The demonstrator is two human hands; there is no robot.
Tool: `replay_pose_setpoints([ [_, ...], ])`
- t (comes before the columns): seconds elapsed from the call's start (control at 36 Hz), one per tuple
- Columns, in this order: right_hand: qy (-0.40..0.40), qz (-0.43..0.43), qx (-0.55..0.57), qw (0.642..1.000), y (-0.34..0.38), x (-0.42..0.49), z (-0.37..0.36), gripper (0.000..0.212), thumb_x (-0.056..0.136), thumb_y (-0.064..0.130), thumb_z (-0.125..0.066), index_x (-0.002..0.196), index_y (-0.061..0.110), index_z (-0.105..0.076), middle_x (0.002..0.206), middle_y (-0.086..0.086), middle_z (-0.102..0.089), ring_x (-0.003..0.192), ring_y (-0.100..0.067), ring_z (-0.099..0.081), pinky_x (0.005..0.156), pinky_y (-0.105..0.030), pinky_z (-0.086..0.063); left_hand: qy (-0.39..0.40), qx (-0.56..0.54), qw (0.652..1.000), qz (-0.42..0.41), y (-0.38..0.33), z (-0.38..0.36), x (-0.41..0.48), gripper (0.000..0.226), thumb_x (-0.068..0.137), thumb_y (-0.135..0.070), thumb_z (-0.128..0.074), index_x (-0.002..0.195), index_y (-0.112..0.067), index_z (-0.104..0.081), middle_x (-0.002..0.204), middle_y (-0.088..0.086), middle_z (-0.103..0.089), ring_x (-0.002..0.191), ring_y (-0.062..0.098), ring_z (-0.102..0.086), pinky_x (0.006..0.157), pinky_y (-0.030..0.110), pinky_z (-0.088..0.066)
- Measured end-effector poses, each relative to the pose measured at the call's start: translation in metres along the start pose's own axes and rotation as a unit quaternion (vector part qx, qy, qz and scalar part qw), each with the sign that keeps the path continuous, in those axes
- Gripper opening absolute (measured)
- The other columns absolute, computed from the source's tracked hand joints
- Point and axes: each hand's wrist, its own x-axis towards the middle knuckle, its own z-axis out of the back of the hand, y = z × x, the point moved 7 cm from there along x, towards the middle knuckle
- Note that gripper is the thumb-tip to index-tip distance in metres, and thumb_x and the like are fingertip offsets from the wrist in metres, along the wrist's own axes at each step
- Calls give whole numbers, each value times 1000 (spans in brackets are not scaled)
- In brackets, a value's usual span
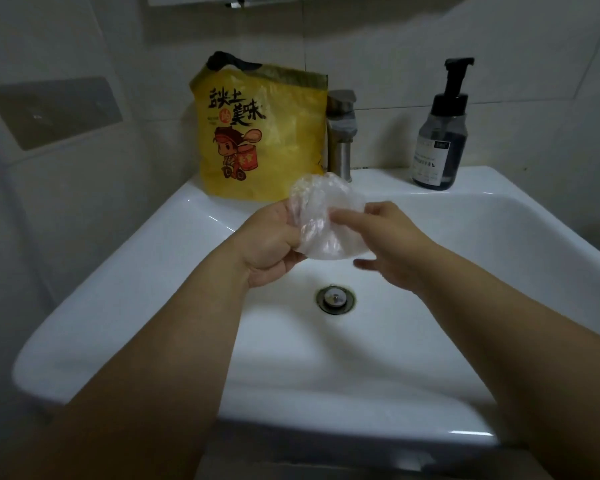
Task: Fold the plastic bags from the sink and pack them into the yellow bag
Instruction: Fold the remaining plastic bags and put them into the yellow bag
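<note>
A crumpled clear plastic bag [326,220] hangs above the white sink [174,237], held between both hands. My left hand [271,244] grips its left edge with curled fingers. My right hand [388,240] pinches its right side, thumb on the front and fingers behind the film. The yellow bag [260,133], printed with black characters and a cartoon figure, stands upright on the sink's back ledge, just behind the clear bag. Its top is edged with a dark drawstring band.
A steel faucet [342,133] rises right of the yellow bag. A dark pump soap bottle [440,136] stands on the back right ledge. The drain [335,299] lies in the basin below my hands. Tiled wall behind.
</note>
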Motion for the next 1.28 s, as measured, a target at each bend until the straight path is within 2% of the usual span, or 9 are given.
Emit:
replay_pose_setpoints([
  [0.06,59,-65,77,993,-6,-3,-7,54,79,35,-72,123,13,-51,120,-11,-59,107,-32,-59,82,-45,-54,21,-27,999,-5,-2,-4,-2,63,82,30,-38,132,-6,-51,121,15,-63,107,23,-63,89,29,-54],
  [0.19,50,-23,185,981,4,0,-5,22,87,7,-63,106,3,-53,100,-14,-66,82,-24,-68,61,-27,-59,45,-63,997,7,-3,-6,-3,71,66,16,-43,132,-9,-52,124,17,-61,110,26,-62,91,34,-53],
  [0.39,115,45,48,991,15,3,-10,20,85,-3,-62,93,14,-57,100,-10,-67,90,-26,-68,77,-34,-58,53,-81,995,31,-10,-10,-8,40,76,-37,-69,106,-10,-67,102,8,-73,94,22,-70,79,35,-59],
  [0.56,91,16,91,992,10,8,-8,70,80,10,-73,140,6,-37,123,-15,-59,96,-29,-68,75,-36,-59,-120,56,991,21,1,17,3,20,87,-14,-68,107,-9,-67,99,10,-73,92,26,-70,84,40,-55],
  [0.67,155,-24,156,975,9,3,-16,42,83,39,-62,117,14,-56,108,-10,-66,91,-28,-67,77,-36,-57,-169,-16,985,-10,-4,27,3,26,94,-11,-60,119,-5,-60,110,13,-69,92,24,-69,72,31,-58],
  [0.72,185,-40,122,974,2,0,-24,40,83,32,-64,117,11,-58,106,-11,-66,90,-27,-66,79,-37,-57,-173,-42,984,-21,-5,29,3,26,95,-10,-59,120,-5,-57,110,13,-69,90,23,-69,68,29,-57],
  [0.83,127,-9,136,983,4,5,-20,15,94,3,-52,107,2,-60,92,-13,-68,71,-19,-67,62,-27,-58,-137,-61,989,-10,-3,23,4,13,94,-6,-58,107,-7,-59,106,13,-69,90,23,-67,84,35,-53],
  [1.08,142,1,119,983,13,9,1,16,96,2,-47,104,8,-59,78,-10,-63,54,-14,-61,49,-22,-52,-80,-51,995,5,-6,21,0,11,93,1,-55,96,-3,-65,88,9,-69,68,10,-64,57,16,-53],
  [1.28,162,-26,148,975,14,5,9,27,94,-5,-37,80,11,-53,68,-8,-51,44,-12,-52,41,-18,-48,-52,-33,998,33,0,17,-4,23,93,5,-52,114,0,-61,96,13,-67,68,10,-66,64,18,-57],
])
